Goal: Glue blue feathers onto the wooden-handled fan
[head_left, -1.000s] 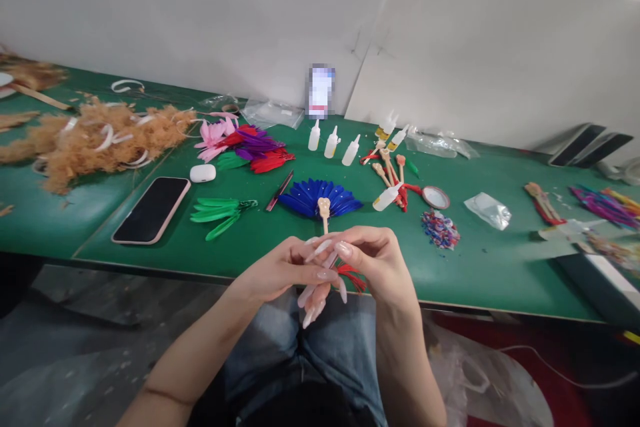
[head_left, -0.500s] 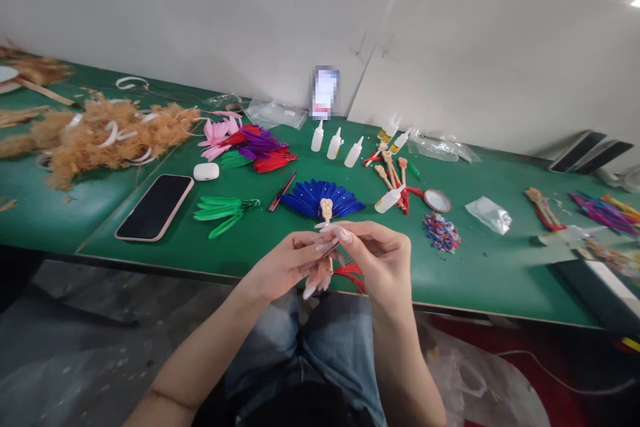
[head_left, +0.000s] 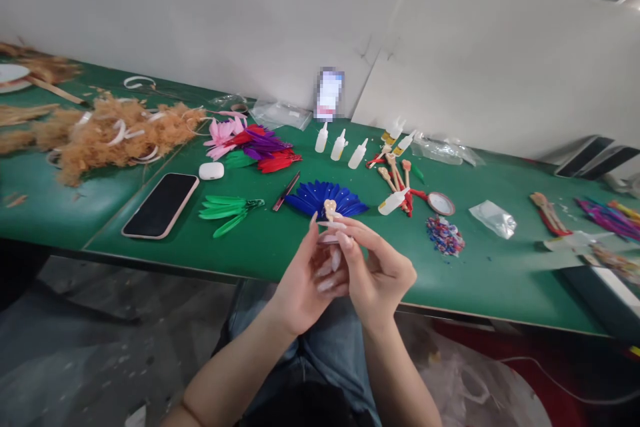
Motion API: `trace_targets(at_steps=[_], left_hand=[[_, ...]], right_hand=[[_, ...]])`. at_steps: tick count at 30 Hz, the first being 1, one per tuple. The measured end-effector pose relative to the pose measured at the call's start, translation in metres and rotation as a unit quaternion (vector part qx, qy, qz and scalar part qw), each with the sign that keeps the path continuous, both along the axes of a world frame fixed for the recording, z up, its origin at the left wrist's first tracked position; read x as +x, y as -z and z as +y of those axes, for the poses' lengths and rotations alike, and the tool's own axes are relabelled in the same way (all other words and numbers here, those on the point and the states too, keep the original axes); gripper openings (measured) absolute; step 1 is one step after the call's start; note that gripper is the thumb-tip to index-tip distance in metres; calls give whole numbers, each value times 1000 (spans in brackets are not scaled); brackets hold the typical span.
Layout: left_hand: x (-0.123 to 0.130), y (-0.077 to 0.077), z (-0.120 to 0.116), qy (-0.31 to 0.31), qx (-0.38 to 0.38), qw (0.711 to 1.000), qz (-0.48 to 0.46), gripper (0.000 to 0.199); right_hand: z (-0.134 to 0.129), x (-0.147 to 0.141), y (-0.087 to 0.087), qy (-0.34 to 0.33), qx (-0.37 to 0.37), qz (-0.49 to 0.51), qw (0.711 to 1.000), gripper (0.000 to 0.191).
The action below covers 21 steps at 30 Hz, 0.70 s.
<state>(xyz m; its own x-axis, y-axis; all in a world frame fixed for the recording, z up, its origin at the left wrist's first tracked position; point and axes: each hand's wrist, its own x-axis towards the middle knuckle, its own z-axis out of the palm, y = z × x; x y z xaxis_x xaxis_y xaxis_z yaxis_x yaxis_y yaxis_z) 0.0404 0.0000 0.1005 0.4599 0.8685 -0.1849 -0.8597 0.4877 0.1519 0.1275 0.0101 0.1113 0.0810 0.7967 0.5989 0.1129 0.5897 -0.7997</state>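
Note:
Both my hands meet just in front of the blue feather fan (head_left: pixel 327 195), over the table's front edge. My right hand (head_left: pixel 377 267) pinches a slim pinkish tool (head_left: pixel 329 239) between thumb and fingertips; it may be tweezers, but the fingers cover most of it. My left hand (head_left: pixel 307 287) has its fingers curled inward beneath the tool and its thumb raised beside it. Whether anything lies in that palm is hidden. The fan is spread flat, dotted with small pale specks, with a pale bone-shaped handle (head_left: pixel 330 208) partly behind my fingertips.
Green feathers (head_left: pixel 227 210), a phone (head_left: pixel 161 205) and a white earbud case (head_left: pixel 211 171) lie left. A slim dark-red tool (head_left: pixel 287 191) rests beside the fan. Glue bottles (head_left: pixel 357 155), bone-shaped sticks (head_left: pixel 393 177) and a heap of coloured bits (head_left: pixel 445 235) are right.
My left hand has turned so its palm faces inward, with fingers curled and thumb raised. My right hand keeps its pinch. The red tassel seen under my hands before is now hidden.

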Motion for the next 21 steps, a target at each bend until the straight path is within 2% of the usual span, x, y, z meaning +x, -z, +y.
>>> trace_targets(at_steps=[6, 14, 21], left_hand=[[2, -9, 6, -31, 13, 999, 39, 38], [5, -3, 0, -21, 92, 995, 35, 36], [7, -7, -2, -47, 80, 993, 69, 34]], right_hand=[[-2, 3, -1, -25, -7, 9, 1000, 24], [-6, 7, -2, -47, -21, 44, 998, 25], [-7, 13, -3, -54, -16, 28, 998, 26]])
